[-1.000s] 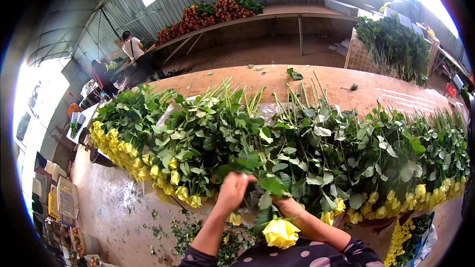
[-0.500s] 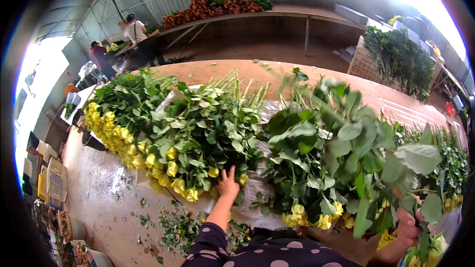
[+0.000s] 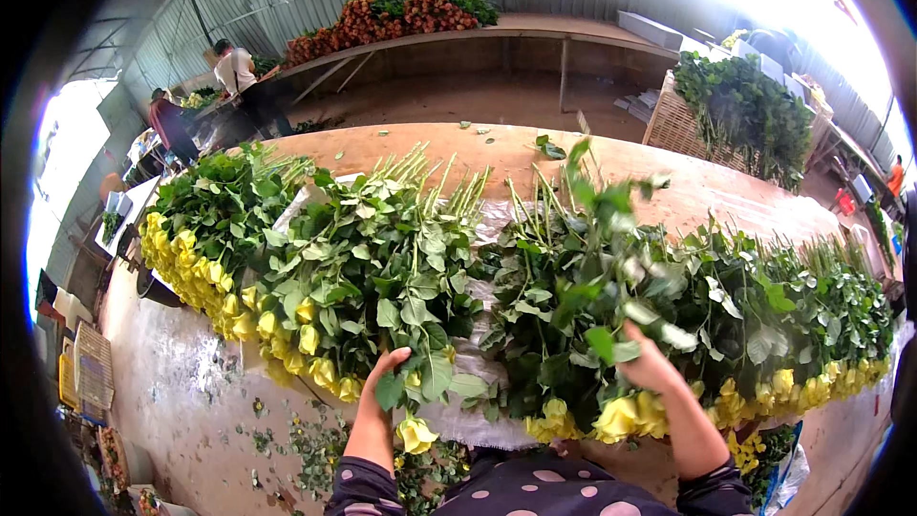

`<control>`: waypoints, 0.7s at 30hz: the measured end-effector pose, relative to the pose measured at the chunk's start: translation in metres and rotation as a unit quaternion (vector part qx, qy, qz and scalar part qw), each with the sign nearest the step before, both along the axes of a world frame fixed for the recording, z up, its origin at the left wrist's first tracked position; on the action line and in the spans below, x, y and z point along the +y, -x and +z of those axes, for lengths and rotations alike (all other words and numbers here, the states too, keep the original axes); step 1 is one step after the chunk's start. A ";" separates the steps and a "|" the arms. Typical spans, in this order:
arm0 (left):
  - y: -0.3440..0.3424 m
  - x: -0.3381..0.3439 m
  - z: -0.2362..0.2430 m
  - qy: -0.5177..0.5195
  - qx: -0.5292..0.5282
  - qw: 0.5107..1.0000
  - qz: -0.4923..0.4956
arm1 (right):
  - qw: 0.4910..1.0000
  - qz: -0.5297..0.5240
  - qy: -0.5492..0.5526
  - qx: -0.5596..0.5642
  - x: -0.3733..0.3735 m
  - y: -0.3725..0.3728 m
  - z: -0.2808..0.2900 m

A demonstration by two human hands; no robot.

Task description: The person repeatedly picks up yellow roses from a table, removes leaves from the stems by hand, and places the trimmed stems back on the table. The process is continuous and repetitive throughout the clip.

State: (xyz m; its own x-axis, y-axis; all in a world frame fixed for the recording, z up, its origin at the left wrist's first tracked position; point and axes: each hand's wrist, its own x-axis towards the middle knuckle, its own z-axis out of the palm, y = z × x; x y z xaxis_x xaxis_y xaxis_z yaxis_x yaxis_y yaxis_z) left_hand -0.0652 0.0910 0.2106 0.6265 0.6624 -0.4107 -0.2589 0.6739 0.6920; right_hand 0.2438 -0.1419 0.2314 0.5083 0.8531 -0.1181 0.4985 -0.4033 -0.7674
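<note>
Has both bare hands well apart at the near side of a broad tan wooden table (image 3: 401, 139). Rests the left hand (image 3: 379, 368) at the near edge of a left heap of long-stemmed, green-leaved yellow roses (image 3: 373, 248), just beside a single pale-yellow rose bloom (image 3: 416, 435). Cannot tell a clamp from a loose touch there, with fingers half hidden behind a dark green leaf (image 3: 389, 390). Reaches with the right hand (image 3: 653, 363) over a right heap of leafy, long-stemmed yellow roses (image 3: 726, 306), close to a motion-blurred spray of green leaves (image 3: 607, 220), perhaps one loose stem. Cannot tell, through the blur, fingers closed on that spray from fingers merely near it. On the near edge of the right heap, just left of the right forearm (image 3: 702, 435), two full yellow rose heads (image 3: 617, 419). In both heaps, blooms toward the near side and cut stems toward the far side; between the heaps, a strip of crinkled whitish sheeting (image 3: 475, 363). Farther back on the table, a small loose dark-green leaf (image 3: 549, 147). At far right, a tan woven basket (image 3: 676, 124) with a dense bunch of dark green foliage (image 3: 759, 115) against it. Along the far side, a long flat-topped bench (image 3: 544, 27) under a heap of orange-red blooms (image 3: 382, 24). At far left, a person in a white top (image 3: 232, 70) near a person in a dark red top (image 3: 170, 124). At near left, a grey floor (image 3: 172, 363) with scattered green leaf litter (image 3: 325, 449)
</note>
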 end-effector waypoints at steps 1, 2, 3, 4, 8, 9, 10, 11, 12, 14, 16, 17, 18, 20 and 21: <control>0.004 0.006 -0.024 0.052 -0.062 0.997 0.002 | 0.998 0.023 0.045 -0.024 0.003 0.004 -0.018; 0.012 0.010 -0.034 0.073 -0.087 0.994 0.005 | 0.994 0.049 0.090 -0.044 0.009 0.009 -0.036; 0.016 0.012 -0.038 0.095 -0.112 0.989 0.008 | 0.971 0.049 0.221 -0.079 0.014 0.015 -0.030; 0.019 0.010 -0.040 0.087 -0.105 0.991 0.008 | 0.936 0.043 0.330 -0.111 0.018 0.022 -0.021; -0.007 -0.021 -0.030 0.069 -0.086 0.994 0.008 | 0.937 -0.036 0.042 -0.344 0.038 0.077 0.031; -0.017 -0.027 -0.029 0.013 -0.058 0.998 -0.037 | 0.978 0.011 -0.056 -0.202 0.052 0.096 0.038; -0.030 -0.031 -0.028 -0.041 -0.031 0.995 -0.087 | 0.996 0.070 0.007 -0.062 0.066 0.114 0.032; -0.050 -0.038 -0.020 -0.099 0.056 0.987 -0.111 | 0.982 0.106 0.038 0.153 0.073 0.127 0.011; -0.066 -0.044 -0.014 -0.157 0.142 0.968 -0.134 | 0.949 0.135 0.002 0.285 0.079 0.137 -0.048; -0.055 -0.039 -0.045 -0.216 0.171 0.956 -0.104 | 0.925 0.106 -0.040 0.362 0.089 0.155 -0.064; -0.038 -0.032 -0.052 -0.118 0.113 0.984 -0.065 | 0.845 0.024 0.048 0.533 0.090 0.145 -0.029; -0.031 -0.029 -0.047 -0.088 0.123 0.988 -0.046 | 0.818 -0.043 0.040 0.573 0.084 0.131 -0.026; -0.021 -0.024 -0.046 -0.038 0.104 0.993 -0.033 | 0.723 0.012 0.053 0.689 0.076 0.105 -0.019; 0.009 -0.010 -0.067 0.057 -0.013 0.998 -0.001 | 0.733 -0.045 -0.124 0.667 0.049 0.089 0.032; 0.021 -0.009 -0.074 0.062 -0.030 0.997 0.041 | 0.744 -0.052 -0.181 0.641 0.030 0.089 0.071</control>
State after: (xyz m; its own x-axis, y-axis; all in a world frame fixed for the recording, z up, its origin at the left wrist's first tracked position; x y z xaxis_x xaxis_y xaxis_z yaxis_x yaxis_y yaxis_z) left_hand -0.0865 0.0820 0.1363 0.5979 0.6589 -0.4565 -0.3555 0.7284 0.5858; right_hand 0.1546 -0.1117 0.3020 0.2415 0.9108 -0.3348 -0.7557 -0.0399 -0.6537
